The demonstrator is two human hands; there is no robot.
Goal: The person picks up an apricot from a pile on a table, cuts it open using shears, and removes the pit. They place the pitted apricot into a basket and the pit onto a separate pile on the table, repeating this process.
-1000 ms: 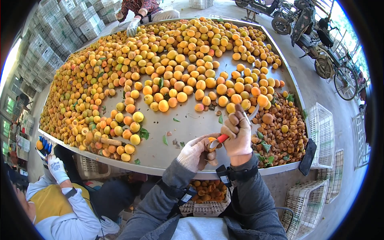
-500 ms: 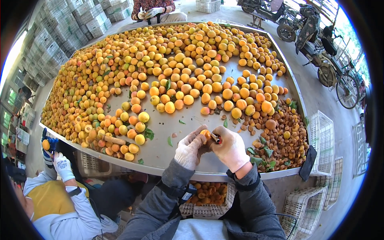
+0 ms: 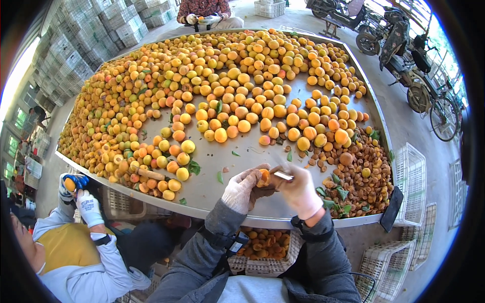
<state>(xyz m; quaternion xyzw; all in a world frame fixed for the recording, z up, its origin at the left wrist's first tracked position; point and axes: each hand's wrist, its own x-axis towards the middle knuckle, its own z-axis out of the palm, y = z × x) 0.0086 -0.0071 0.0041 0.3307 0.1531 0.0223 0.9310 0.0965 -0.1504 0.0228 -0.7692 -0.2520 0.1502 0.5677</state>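
Item: left hand [image 3: 241,189], in an off-white knitted glove, brown-stained at the fingers; grip pinching one small, orange-fleshed apricot [image 3: 264,177] above the near side of the tabletop.
Item: right hand [image 3: 300,191], pale-gloved, blurred; grip closed around a slim hand tool [image 3: 284,175] with a bright, flat, pale part, just beside the fruit (whether the two touch cannot be told).
Item: broad grey metal tabletop [image 3: 202,154] with a raised rim; bare stretch before the hands, a few green leaves upon it.
Item: round, yellow-orange whole apricots [image 3: 221,135], massed over the left and far side; by far the larger share, judged as left to do.
Item: brown, wrinkled stone-like pieces [image 3: 371,189], heaped at the right corner; judged as leavings of fruit already done.
Item: white plastic lattice crate [image 3: 262,267], under the near edge, holding orange fruit pieces [image 3: 265,242]; apparently the finished portion.
Item: tan, cylindrical wooden-looking handle [image 3: 147,173], lying among the fruit at left.
Condition of the held apricot: seemingly midway, blur permitting
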